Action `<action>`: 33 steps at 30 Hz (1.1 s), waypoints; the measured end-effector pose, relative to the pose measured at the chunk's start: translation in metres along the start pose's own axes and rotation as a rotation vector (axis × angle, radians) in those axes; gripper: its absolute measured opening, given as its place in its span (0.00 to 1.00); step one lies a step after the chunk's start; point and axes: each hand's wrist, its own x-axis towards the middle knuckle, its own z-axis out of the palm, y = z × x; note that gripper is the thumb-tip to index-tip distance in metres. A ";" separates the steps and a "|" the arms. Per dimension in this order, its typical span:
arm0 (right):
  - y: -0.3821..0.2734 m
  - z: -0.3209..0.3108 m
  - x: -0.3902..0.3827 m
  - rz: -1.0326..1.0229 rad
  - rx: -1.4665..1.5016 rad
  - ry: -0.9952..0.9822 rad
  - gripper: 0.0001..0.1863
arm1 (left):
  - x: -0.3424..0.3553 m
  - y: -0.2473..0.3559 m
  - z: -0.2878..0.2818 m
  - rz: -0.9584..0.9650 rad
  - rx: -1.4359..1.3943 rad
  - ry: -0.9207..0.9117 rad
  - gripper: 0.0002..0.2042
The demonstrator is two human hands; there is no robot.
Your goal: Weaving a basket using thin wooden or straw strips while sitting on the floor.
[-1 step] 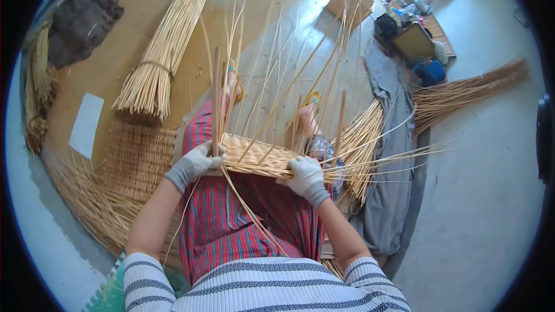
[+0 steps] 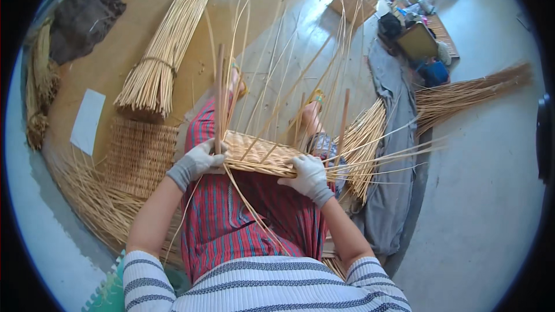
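Observation:
Across my lap lies a partly woven wicker basket (image 2: pixel 267 148), with a flat pale panel and long thin strands rising from its far side. My gloved left hand (image 2: pixel 198 164) is closed around its left near corner, beside a thick upright stake (image 2: pixel 219 92). At the right end of the near edge, my gloved right hand (image 2: pixel 308 177) grips the woven rim, thumb on top. Loose strands (image 2: pixel 384 159) fan out to the right past this hand. Other strands (image 2: pixel 245 205) hang from the near edge over my red striped cloth (image 2: pixel 231 231). The fingers under the basket are hidden.
A tied bundle of canes (image 2: pixel 165 52) lies ahead on the left, near a woven panel (image 2: pixel 139 153) and loose canes (image 2: pixel 98 202). To the right are more canes (image 2: pixel 364 150), a grey cloth (image 2: pixel 396 196) and a brown bundle (image 2: pixel 468 95). A box (image 2: pixel 354 3) stands farther off.
The whole view has shifted very slightly. Both hands keep the same hold on the basket.

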 end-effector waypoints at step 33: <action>-0.047 0.038 -0.050 0.478 1.535 0.574 0.13 | 0.000 -0.019 0.006 -0.112 -0.134 -0.027 0.13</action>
